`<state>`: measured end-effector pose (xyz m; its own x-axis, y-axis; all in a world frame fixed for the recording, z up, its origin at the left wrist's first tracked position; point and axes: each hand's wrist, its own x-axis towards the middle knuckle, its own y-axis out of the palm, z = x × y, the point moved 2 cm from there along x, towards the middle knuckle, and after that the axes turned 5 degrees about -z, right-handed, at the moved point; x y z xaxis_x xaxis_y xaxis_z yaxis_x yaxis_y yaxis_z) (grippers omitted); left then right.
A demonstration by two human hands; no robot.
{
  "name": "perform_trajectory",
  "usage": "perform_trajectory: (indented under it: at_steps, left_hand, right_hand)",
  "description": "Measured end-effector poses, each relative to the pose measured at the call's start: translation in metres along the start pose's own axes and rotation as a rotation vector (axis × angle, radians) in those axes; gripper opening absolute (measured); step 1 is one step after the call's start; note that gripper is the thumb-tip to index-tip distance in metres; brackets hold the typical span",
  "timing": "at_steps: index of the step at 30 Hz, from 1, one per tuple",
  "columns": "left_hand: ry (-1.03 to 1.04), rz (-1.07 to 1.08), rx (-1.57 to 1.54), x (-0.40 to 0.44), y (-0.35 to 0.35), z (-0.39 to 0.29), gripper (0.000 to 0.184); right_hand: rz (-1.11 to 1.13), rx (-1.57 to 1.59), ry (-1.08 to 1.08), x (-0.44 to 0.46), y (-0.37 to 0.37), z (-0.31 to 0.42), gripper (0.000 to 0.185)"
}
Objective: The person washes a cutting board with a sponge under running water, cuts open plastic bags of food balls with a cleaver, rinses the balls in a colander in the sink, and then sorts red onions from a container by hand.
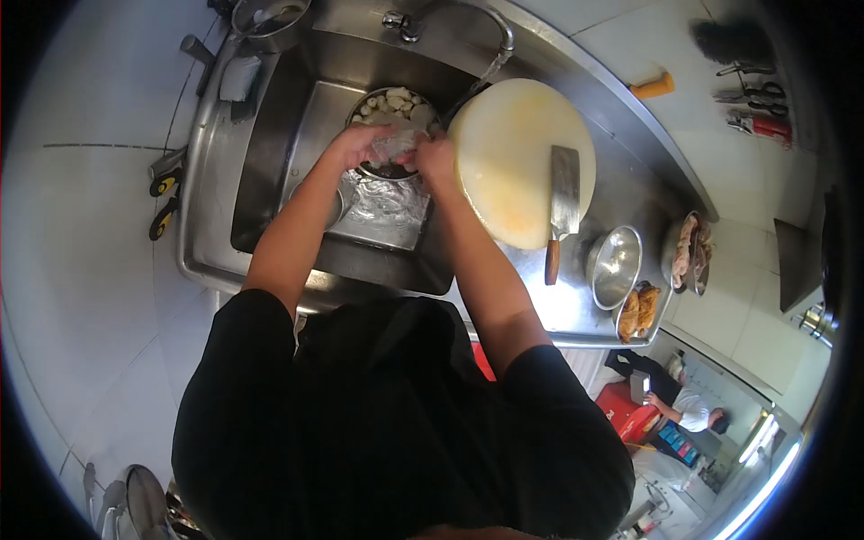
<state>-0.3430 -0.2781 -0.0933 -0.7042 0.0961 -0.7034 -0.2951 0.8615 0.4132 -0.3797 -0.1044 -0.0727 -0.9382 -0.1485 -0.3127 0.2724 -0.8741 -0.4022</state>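
Observation:
Both hands are over a steel sink (306, 135). My left hand (358, 144) grips one side of a crumpled, clear plastic bag (396, 142). On the other side, my right hand (436, 158) has its fingers closed on the same bag. Directly beneath and behind the bag sits a round metal bowl (349, 113) with whitish chunks (396, 101) in it; what they are is too small to tell. The bag and hands cover the bowl's near part. Splashing water (387, 202) shows on the sink floor, near a second metal container (340, 209) partly behind my left forearm.
A curved faucet (508, 40) arches over the sink's right side. Right of it, a cleaver (565, 193) lies on a thick round cutting board (504, 153). Farther right are an empty metal bowl (616, 266) and a tray of browned poultry (639, 310). Another person (675, 396) is in the background.

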Motion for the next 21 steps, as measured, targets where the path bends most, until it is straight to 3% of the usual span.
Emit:
perform_trajectory:
  at_steps: [1, 3, 5, 7, 13, 17, 19, 21]
  left_hand:
    - [0.012, 0.001, 0.05, 0.005, -0.004, 0.001, 0.043]
    - [0.057, -0.148, 0.154, 0.003, 0.0, -0.005, 0.036]
    - [0.099, -0.24, 0.285, -0.005, 0.006, -0.02, 0.031]
    - [0.133, -0.275, 0.442, -0.015, 0.011, -0.037, 0.028]
    - [0.225, -0.287, 0.405, -0.046, 0.014, -0.055, 0.026]
    - [0.511, -0.386, 0.18, -0.103, -0.005, -0.052, 0.026]
    - [0.633, -0.407, 0.109, -0.131, -0.038, -0.037, 0.027]
    - [0.659, -0.476, -0.002, -0.178, -0.064, -0.016, 0.023]
  right_hand:
    - [-0.011, -0.097, -0.186, 0.022, 0.007, -0.032, 0.037]
    - [0.0, -0.047, -0.207, 0.025, 0.005, -0.03, 0.04]
    - [0.037, 0.237, 0.125, 0.003, -0.01, 0.039, 0.042]
    - [0.069, 0.25, 0.135, -0.003, -0.021, 0.059, 0.043]
    - [0.12, 0.355, 0.076, -0.025, -0.045, 0.096, 0.047]
    - [0.083, 0.341, 0.024, -0.049, -0.079, 0.09, 0.052]
    - [0.023, 0.308, -0.026, -0.056, -0.099, 0.063, 0.046]
    - [-0.132, -0.044, -0.209, -0.058, -0.119, 0.022, 0.042]
